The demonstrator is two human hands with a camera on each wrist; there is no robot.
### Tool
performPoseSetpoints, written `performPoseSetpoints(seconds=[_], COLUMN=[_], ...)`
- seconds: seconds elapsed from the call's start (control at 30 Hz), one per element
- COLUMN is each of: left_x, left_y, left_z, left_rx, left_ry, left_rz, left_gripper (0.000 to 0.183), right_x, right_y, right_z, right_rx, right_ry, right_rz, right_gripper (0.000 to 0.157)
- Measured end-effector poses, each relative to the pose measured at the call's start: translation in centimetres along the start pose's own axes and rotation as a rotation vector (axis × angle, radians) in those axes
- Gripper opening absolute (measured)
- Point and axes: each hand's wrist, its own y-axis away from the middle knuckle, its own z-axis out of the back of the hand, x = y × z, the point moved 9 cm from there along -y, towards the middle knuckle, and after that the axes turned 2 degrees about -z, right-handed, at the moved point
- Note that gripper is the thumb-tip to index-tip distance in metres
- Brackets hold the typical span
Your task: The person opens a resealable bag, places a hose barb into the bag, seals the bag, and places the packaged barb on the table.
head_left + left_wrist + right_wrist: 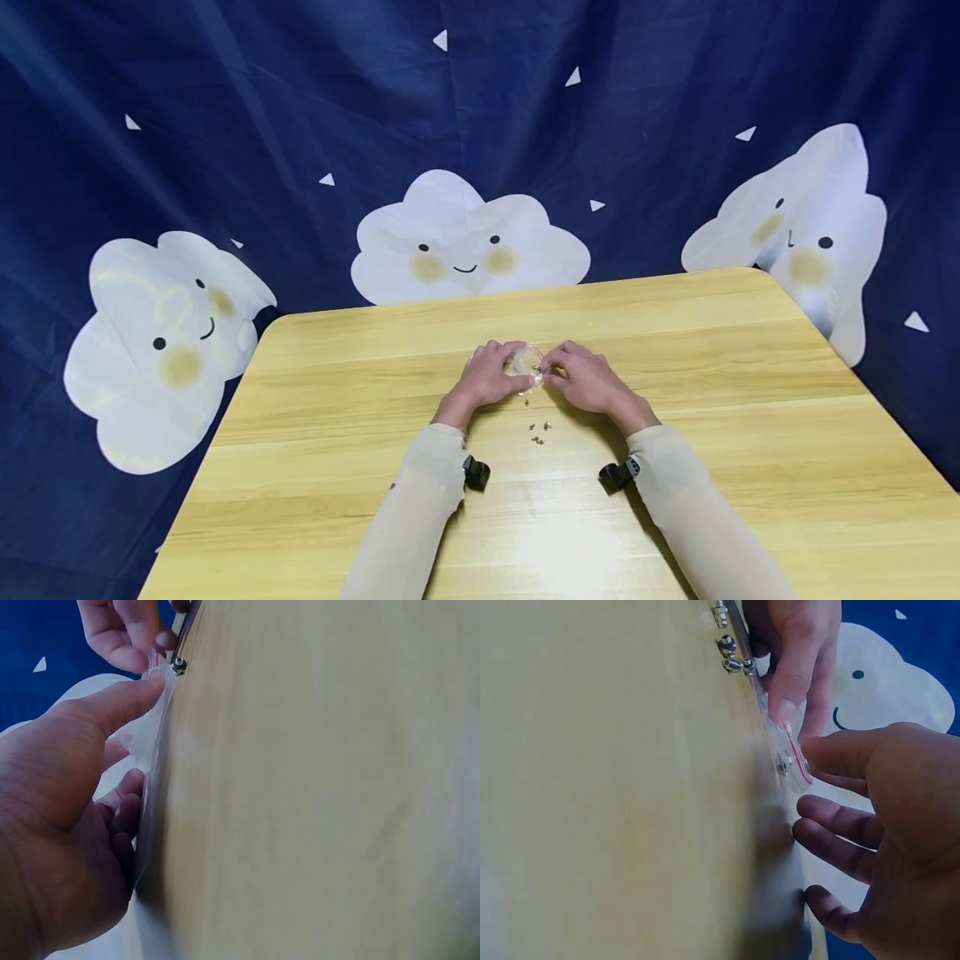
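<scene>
A clear zip-lock bag [527, 360] with a red stripe along its mouth lies low over the table between both hands. My left hand [487, 377] holds its left side, with the thumb on top in the left wrist view. On the other side my right hand [591, 382] pinches the bag's mouth by the red stripe [798, 753]. Small metal fittings [782, 764] show through the plastic there. Several more small metal bolt-like fittings [537, 440] lie loose on the table, nearer the body. Their exact kind is too small to tell.
The light wood-grain table [337, 400] has a rounded far edge, just beyond the hands. Behind it hangs a dark blue curtain [285, 100] with white clouds. Each forearm carries a black wrist camera [476, 473].
</scene>
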Motion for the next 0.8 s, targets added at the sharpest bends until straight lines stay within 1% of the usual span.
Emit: performPoseSetpoints(seconds=[0.1, 0.27, 0.33, 0.5, 0.67, 0.8], left_x=[-0.1, -0.4, -0.5, -0.6, -0.9, -1.1], left_y=[0.0, 0.1, 0.2, 0.4, 0.5, 0.6], left_z=[0.2, 0.4, 0.6, 0.9, 1.1, 1.1], left_rx=[0.0, 0.001, -0.004, -0.029, -0.055, -0.065], left_ry=[-0.024, -0.112, -0.132, -0.138, -0.137, -0.147], left_rz=[0.002, 0.007, 0.015, 0.026, 0.019, 0.018], left_gripper=[0.068, 0.068, 0.068, 0.067, 0.066, 0.065], right_x=[0.1, 0.4, 0.6, 1.6, 2.5, 3.1], right_y=[0.7, 1.9, 2.4, 3.5, 4.4, 4.9], right_z=[0.0, 0.1, 0.0, -0.4, -0.7, -0.7], right_rx=[0.006, 0.011, 0.024, 0.074, 0.12, 0.11], right_ry=[0.01, 0.026, 0.027, 0.04, 0.063, 0.09], right_rz=[0.012, 0.028, 0.04, 0.096, 0.16, 0.213], right_gripper=[0.016, 0.021, 0.021, 0.021, 0.023, 0.021])
